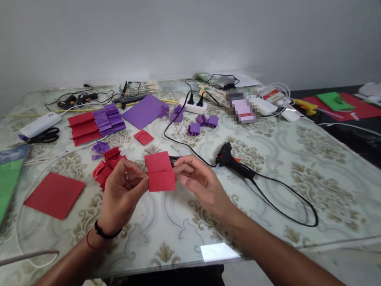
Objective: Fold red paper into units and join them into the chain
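With the left hand (pixel 122 193) pinching the red paper (pixel 161 181) and the right hand (pixel 205 183) at its right edge, grip unclear, keep the crease (pixel 160 170) straight.

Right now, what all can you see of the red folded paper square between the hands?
The red folded paper square looks matte and roughly square, with a horizontal seam across its middle dividing two panels. It is held up over the floral-patterned tabletop, broad face toward the camera. The left hand pinches its left edge; the right hand's fingertips are at its right edge, grip unclear. Its back is hidden.
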Demonstrator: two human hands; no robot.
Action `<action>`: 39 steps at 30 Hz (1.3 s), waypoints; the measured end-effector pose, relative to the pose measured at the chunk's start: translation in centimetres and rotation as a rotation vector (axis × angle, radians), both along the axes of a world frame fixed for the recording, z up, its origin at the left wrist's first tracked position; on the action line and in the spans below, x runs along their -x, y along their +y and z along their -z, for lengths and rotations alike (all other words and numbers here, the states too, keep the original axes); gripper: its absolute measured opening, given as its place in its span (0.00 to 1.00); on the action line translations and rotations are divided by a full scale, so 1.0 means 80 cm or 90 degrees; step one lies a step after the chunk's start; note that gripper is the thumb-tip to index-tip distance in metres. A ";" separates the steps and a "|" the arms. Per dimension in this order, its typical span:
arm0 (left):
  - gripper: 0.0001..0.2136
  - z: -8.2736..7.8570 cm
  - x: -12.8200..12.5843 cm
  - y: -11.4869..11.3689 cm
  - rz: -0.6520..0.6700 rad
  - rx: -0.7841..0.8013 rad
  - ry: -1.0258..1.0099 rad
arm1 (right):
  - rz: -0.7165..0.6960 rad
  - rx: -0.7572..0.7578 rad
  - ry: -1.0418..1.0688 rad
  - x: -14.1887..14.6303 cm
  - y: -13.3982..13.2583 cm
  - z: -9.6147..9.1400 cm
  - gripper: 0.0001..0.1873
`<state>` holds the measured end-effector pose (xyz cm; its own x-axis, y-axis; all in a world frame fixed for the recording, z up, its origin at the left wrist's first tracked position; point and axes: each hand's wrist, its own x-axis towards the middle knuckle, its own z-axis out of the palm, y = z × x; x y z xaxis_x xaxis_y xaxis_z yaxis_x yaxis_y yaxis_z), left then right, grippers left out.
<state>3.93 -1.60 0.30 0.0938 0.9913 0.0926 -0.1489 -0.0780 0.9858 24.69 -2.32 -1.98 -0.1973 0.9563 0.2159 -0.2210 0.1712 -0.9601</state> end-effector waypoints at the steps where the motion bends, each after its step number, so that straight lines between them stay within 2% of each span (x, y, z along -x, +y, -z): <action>1: 0.17 0.000 0.000 0.000 -0.008 -0.003 -0.005 | -0.025 0.007 0.017 -0.001 0.001 0.001 0.14; 4: 0.17 0.000 -0.002 -0.002 -0.011 -0.013 -0.013 | -0.052 0.017 0.019 0.000 0.003 0.004 0.15; 11: 0.12 0.003 -0.007 -0.009 0.061 -0.051 0.001 | 0.002 0.019 -0.024 0.005 0.004 0.005 0.09; 16: 0.15 0.007 -0.004 -0.005 0.107 -0.020 0.033 | 0.020 0.018 -0.015 0.006 0.001 0.006 0.08; 19: 0.07 0.006 -0.002 -0.003 0.144 -0.003 0.096 | 0.028 0.007 -0.026 0.006 -0.002 0.007 0.07; 26: 0.08 0.003 0.004 -0.006 0.116 -0.064 0.203 | 0.037 -0.015 -0.054 0.003 -0.004 0.010 0.06; 34: 0.10 -0.001 0.006 -0.005 0.116 -0.104 0.237 | 0.055 0.001 -0.083 0.002 -0.005 0.008 0.08; 39: 0.10 -0.003 0.005 -0.005 0.097 -0.095 0.227 | 0.049 -0.004 -0.065 0.002 -0.004 0.002 0.05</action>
